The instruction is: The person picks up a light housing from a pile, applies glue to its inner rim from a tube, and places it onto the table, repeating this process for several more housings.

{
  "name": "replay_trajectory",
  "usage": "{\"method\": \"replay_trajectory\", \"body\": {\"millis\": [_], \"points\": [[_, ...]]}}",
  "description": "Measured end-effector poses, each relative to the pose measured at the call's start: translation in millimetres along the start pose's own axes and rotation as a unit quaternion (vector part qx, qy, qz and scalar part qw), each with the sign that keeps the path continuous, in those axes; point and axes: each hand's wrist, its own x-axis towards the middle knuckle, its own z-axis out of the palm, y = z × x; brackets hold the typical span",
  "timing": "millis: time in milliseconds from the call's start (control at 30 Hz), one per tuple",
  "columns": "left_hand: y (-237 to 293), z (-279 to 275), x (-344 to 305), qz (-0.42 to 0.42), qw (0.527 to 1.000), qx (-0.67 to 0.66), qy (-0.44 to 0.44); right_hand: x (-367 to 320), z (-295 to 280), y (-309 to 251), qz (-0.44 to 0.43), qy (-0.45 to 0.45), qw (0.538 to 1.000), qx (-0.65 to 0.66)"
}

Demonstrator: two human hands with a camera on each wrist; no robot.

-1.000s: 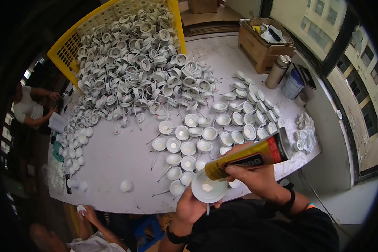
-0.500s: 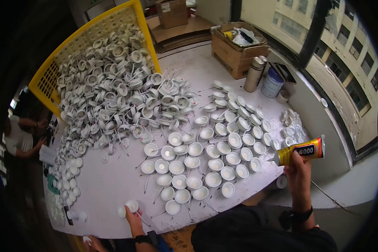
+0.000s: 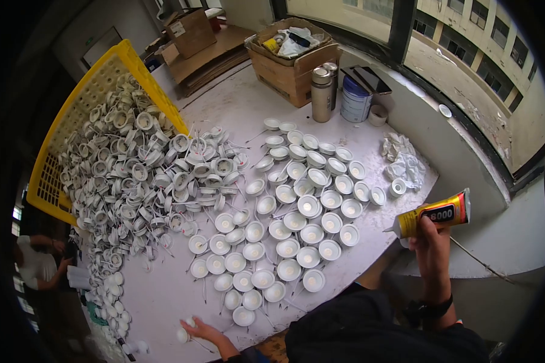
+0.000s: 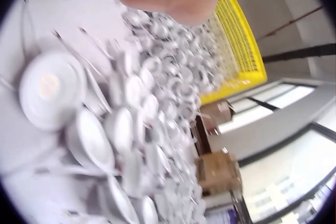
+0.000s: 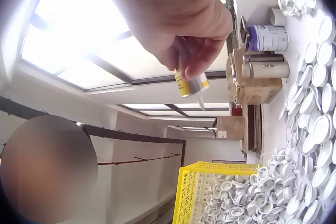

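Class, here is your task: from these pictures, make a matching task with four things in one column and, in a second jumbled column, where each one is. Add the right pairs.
Things
1. glue tube
2. yellow crate
3. steel flask
4. cardboard box

Places
A. upright beside the blue tin
B. at the left, white parts spilling from it onto the table
C. gripped in the right hand, beyond the table's edge
D. open, at the table's far end, right behind the flask

Pairs: 1-C, 2-B, 3-A, 4-D
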Motion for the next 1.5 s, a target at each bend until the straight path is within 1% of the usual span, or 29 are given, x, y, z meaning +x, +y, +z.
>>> {"method": "replay_trajectory", "body": {"millis": [33,67,100,133,167,200,267,333,367,433,467,533,600,667,800,867,900,967,1000,1067,1100,1167,1200,1233,1267,1300,1367,1500], "points": [[32,17,-15,0.05,0.992,-0.102,-0.054,7,-4,1,0.005,0.002,1.0,0.002],[81,28,-31,0.017,0.975,-0.15,-0.16,15,-7,2,0.017,0.01,1.0,0.009],[114,44,-43,0.039,0.948,-0.15,-0.278,23,-10,3,0.029,0.018,0.999,0.015],[162,59,-61,0.055,0.915,-0.152,-0.369,31,-13,3,0.034,0.015,0.999,0.017],[175,87,-77,0.033,0.864,-0.216,-0.454,39,-16,4,0.042,-0.001,0.999,0.015],[199,107,-91,0.098,0.837,-0.163,-0.513,47,-18,5,0.05,-0.016,0.999,0.013],[224,158,-115,0.199,0.809,-0.117,-0.541,58,-20,5,0.064,-0.007,0.998,0.018],[237,204,-134,0.33,0.795,-0.038,-0.507,72,-24,5,0.058,-0.027,0.998,-0.019],[245,216,-141,0.333,0.793,-0.036,-0.509,77,-27,5,0.054,-0.026,0.998,-0.018],[255,234,-153,0.366,0.791,0.098,-0.48,86,-34,7,0.064,-0.014,0.998,-0.013],[257,240,-156,0.365,0.789,0.102,-0.483,91,-38,8,0.072,-0.002,0.997,-0.009],[257,248,-161,0.4,0.755,0.214,-0.473,99,-45,10,0.081,0.013,0.997,-0.006],[251,255,-163,0.408,0.748,0.228,-0.472,107,-50,11,0.079,0.033,0.996,-0.004],[244,259,-163,0.43,0.747,0.222,-0.456,113,-51,13,0.09,0.036,0.995,-0.005],[246,260,-163,0.428,0.752,0.217,-0.453,121,-49,15,0.104,0.017,0.994,-0.009],[252,256,-161,0.398,0.745,0.242,-0.478,121,-47,15,0.106,0.01,0.994,-0.004],[254,253,-160,0.398,0.746,0.242,-0.477,121,-46,15,0.107,0.004,0.994,0.0],[259,247,-157,0.395,0.76,0.193,-0.479,118,-43,14,0.104,-0.001,0.995,0.003],[263,244,-154,0.395,0.762,0.192,-0.477,116,-42,13,0.103,-0.005,0.995,0.005],[270,233,-145,0.413,0.749,0.144,-0.498,111,-40,11,0.099,-0.011,0.995,0.007],[275,223,-141,0.413,0.751,0.142,-0.495,108,-38,10,0.098,-0.014,0.995,0.009],[288,197,-134,0.265,0.786,0.04,-0.557,101,-36,7,0.091,-0.023,0.996,0.008],[293,181,-129,0.264,0.788,0.037,-0.555,98,-34,5,0.087,-0.03,0.996,0.008],[297,163,-124,0.084,0.756,-0.054,-0.647,94,-31,3,0.085,-0.033,0.996,0.006],[298,147,-120,-0.1,0.686,-0.143,-0.706,90,-28,2,0.083,-0.046,0.995,0.004],[294,132,-117,-0.102,0.687,-0.148,-0.704,86,-24,1,0.08,-0.059,0.995,0.001],[282,103,-111,-0.211,0.637,-0.203,-0.713,77,-14,-1,0.081,-0.089,0.993,-0.001],[270,52,-110,-0.224,0.656,-0.237,-0.681,52,15,0,0.089,-0.151,0.985,-0.002]]}}
